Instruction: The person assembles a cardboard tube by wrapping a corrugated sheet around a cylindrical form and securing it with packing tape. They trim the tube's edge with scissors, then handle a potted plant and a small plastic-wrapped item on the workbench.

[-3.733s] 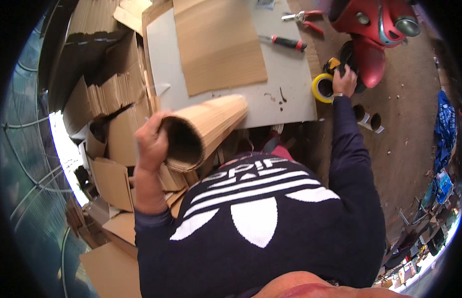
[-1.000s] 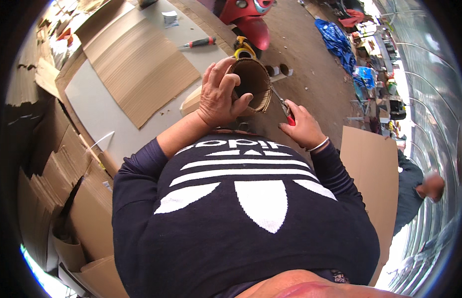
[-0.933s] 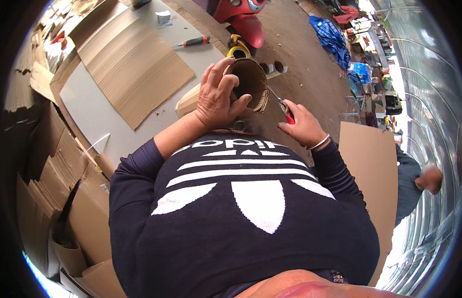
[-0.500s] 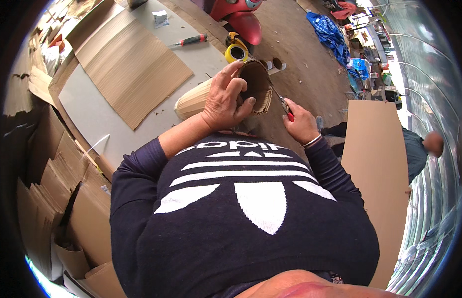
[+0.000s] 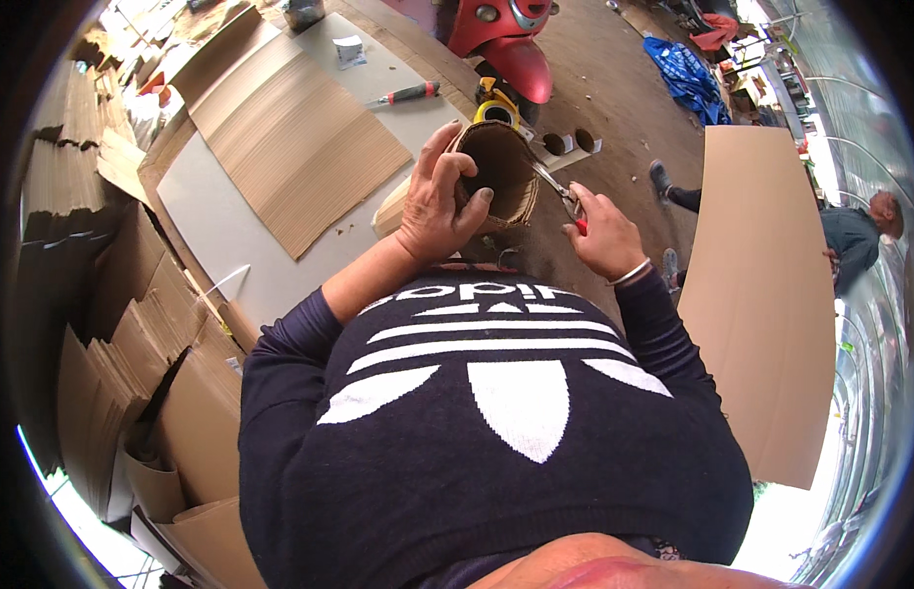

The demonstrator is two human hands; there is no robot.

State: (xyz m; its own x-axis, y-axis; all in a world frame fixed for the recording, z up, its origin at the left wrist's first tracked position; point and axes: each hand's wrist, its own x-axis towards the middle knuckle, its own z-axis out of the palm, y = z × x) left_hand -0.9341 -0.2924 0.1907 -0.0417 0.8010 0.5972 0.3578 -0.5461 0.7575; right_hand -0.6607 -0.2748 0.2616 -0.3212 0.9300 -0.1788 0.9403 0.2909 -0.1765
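Observation:
A rolled tube of corrugated cardboard (image 5: 524,201) rests over the table's near edge, its open end turned toward the right. My left hand (image 5: 439,196) grips it, thumb and fingers bent over the rim. In my right hand (image 5: 609,236) are red-handled scissors (image 5: 557,187), their metal blades at the right side of the rim. Fingers partly cover the handles. Beyond the tube sits a yellow tape dispenser (image 5: 497,111) at the table edge. A red and black knife (image 5: 413,93) lies on the grey tabletop (image 5: 207,201), beside a ridged cardboard sheet (image 5: 300,147).
A red scooter (image 5: 511,49) stands past the table. Stacked cardboard (image 5: 148,324) fills the left side. At the right, a person (image 5: 852,236) holds a large cardboard sheet (image 5: 756,304) upright. A blue tarp (image 5: 688,79) lies on the ground at the far right.
The view has shifted, so the table appears farther right. The scissors' blades show more at the tube's rim. The person at the right has moved with the large sheet.

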